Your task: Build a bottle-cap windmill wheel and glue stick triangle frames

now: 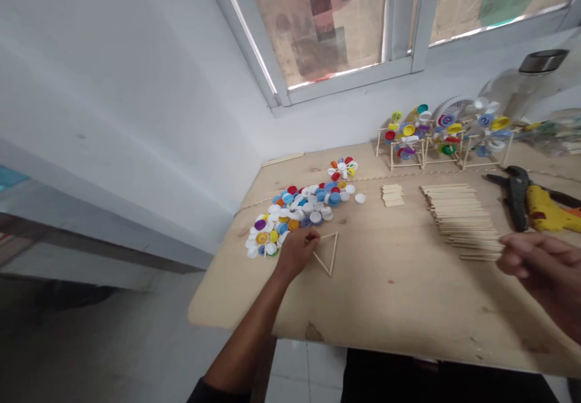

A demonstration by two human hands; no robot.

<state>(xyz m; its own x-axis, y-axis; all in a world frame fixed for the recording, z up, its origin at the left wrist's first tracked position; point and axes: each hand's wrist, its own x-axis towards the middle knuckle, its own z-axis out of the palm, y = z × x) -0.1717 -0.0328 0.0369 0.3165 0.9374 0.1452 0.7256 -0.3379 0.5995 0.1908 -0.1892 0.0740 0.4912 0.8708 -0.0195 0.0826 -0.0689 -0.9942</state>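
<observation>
My left hand (pixel 297 249) pinches one corner of a triangle of thin wooden sticks (pixel 333 255) above the table. The fingertips hide that corner. Right beside this hand spreads a heap of colourful plastic bottle caps (pixel 299 206). My right hand (pixel 542 270) has its fingers drawn together at the right ends of a row of long wooden sticks (pixel 463 218); what lies between its fingertips, if anything, cannot be made out. Left of that row is a small stack of short sticks (pixel 393 195).
A black and yellow glue gun (pixel 540 206) lies at the right. Bottle-cap wheels on stick frames (pixel 408 140) stand along the wall, near a large clear jar (pixel 517 85). One loose cap wheel (pixel 342 168) lies behind the heap. A twisted cord (pixel 367 178) crosses the wooden table (pixel 385 306).
</observation>
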